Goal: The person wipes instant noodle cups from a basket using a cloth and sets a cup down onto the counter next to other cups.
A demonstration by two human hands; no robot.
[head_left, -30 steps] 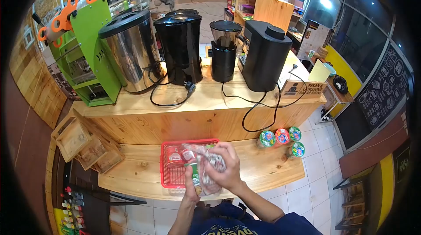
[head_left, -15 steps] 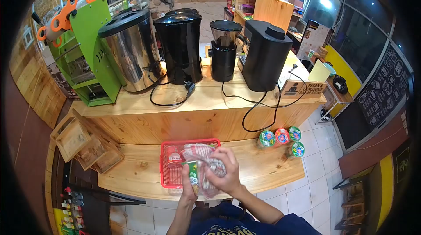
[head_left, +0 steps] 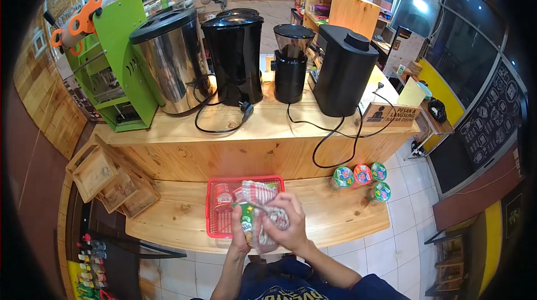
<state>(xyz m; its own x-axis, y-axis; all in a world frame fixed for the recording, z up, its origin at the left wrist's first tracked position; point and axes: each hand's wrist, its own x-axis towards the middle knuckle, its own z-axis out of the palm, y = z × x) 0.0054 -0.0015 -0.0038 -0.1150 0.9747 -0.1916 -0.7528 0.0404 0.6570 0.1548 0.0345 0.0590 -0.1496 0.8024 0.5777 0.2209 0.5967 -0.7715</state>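
Above the front of the red basket point(head_left: 210, 219), my left hand point(head_left: 239, 235) is closed round a green-labelled packet point(head_left: 246, 220). My right hand point(head_left: 290, 224) grips a clear plastic bag point(head_left: 263, 238) with pale and reddish contents, pressed against that packet. A red-and-white striped part point(head_left: 256, 191) of the bundle sticks up over the basket; whether it belongs to the bag is hard to tell. Inside the basket, at its left, lies a red packet point(head_left: 223, 196). My hands hide the basket's lower right side.
Several lidded cups point(head_left: 362, 174) stand at the right of the lower wooden shelf point(head_left: 179, 216). Wooden crates point(head_left: 112, 182) lean at its left end. On the upper counter are a green press point(head_left: 120, 65), a steel container point(head_left: 170, 65), black appliances point(head_left: 232, 59) and loose cables.
The view has shifted slightly. The bundle has turned in my hands, so the striped part and the green label show more clearly. Both hands keep their hold.
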